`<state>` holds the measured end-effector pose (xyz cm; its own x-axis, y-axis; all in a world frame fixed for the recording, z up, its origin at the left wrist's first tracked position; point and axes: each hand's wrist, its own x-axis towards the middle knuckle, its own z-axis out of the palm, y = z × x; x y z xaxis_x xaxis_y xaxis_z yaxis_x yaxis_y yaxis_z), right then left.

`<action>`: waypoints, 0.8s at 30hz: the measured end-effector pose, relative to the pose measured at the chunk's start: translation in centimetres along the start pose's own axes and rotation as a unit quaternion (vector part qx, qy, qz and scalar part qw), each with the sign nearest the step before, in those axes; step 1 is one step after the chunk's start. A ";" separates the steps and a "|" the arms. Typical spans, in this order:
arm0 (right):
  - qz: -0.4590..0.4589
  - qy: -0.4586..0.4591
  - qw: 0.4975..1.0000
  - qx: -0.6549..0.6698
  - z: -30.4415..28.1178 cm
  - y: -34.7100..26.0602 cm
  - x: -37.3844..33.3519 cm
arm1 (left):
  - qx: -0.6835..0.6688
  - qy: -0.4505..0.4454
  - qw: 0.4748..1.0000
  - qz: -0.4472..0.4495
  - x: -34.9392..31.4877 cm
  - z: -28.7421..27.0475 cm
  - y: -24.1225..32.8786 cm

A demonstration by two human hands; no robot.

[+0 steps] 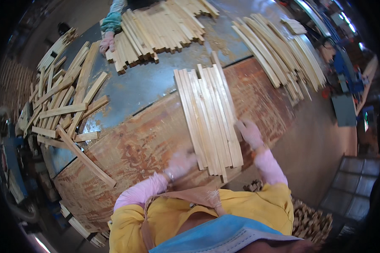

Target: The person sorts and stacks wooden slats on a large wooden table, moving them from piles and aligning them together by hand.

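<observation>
Against wooden strips (209,122), right hand (250,134) (loosely curled)

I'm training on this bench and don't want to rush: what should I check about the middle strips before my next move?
1. Middle strips lying side by side: ok, roughly parallel.
2. Ends level: not ok, they are staggered at both ends.
3. Right hand at the strips' right edge: ok.
4. Left hand touching their lower left edge: cannot tell, it is blurred.
5. Co-worker's hand clear of them: ok, it is at the upper stack.
6. Loose pieces on the left kept apart from them: ok, there is a gap.
</observation>
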<state>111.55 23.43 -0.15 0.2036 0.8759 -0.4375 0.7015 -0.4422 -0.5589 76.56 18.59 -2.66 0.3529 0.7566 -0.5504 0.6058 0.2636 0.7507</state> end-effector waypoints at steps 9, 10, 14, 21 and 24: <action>-0.027 0.067 0.988 0.137 5.7 -3.9 0.7 | -0.249 0.238 0.935 0.088 8.5 5.3 -4.1; -0.018 0.063 0.986 0.152 6.6 -2.3 -1.4 | -0.350 0.216 0.908 0.078 6.4 6.4 -3.6; 0.014 0.057 0.990 0.129 7.7 -0.7 -8.3 | -0.429 0.174 0.886 0.039 0.0 9.0 -5.2; -0.134 0.108 0.976 0.132 4.8 -7.1 -12.6 | -0.446 0.223 0.855 0.144 -1.9 5.6 -7.1; -0.232 0.271 0.931 0.082 0.7 -8.7 -11.1 | -0.451 0.218 0.822 0.271 -2.5 1.2 1.7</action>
<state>102.66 17.47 9.06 0.2503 0.9290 0.2728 0.6947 0.0239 -0.7189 77.58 16.51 -0.42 -0.0125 0.9999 -0.0098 -0.4005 0.0039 0.9163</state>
